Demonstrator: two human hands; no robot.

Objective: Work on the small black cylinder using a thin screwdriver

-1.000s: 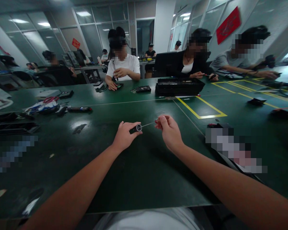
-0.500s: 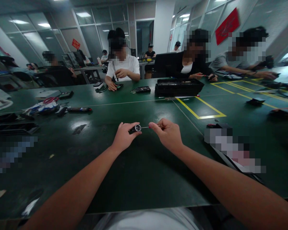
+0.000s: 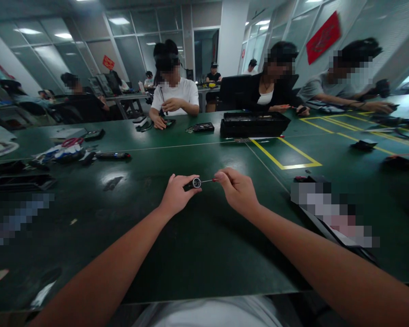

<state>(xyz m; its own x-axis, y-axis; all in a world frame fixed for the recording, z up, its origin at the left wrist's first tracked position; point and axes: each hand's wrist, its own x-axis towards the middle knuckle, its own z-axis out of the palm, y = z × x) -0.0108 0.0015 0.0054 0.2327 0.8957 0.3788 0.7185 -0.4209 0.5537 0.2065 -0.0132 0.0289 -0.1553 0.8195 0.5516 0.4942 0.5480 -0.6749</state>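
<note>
In the head view, my left hand [image 3: 175, 195] is closed around a small black cylindrical part [image 3: 196, 183]. Its round end, with a silvery ring and a dark middle, faces me between thumb and fingers. Opposite it, my right hand [image 3: 240, 190] grips a screwdriver [image 3: 208, 181] with a thin metal shaft and a red bit near the fingers. The shaft points left and its tip meets the part's side or rim; the exact contact is too small to tell. Most of the handle is hidden by my fingers. Both hands are above the green table [image 3: 177, 259].
A long black housing [image 3: 255, 125] stands ahead, near a yellow tape outline [image 3: 300, 166]. Left lie a black tube-like tool [image 3: 113, 156], gloves and red-handled items [image 3: 71, 143] and black trays [image 3: 18, 182]. A blurred-out black-edged item [image 3: 313, 218] lies right. Co-workers [image 3: 177, 93] sit across the table.
My right fingers have shifted slightly on the screwdriver, and its handle end is now less visible. The shaft tilts a little more. My left hand and the black part have hardly moved.
</note>
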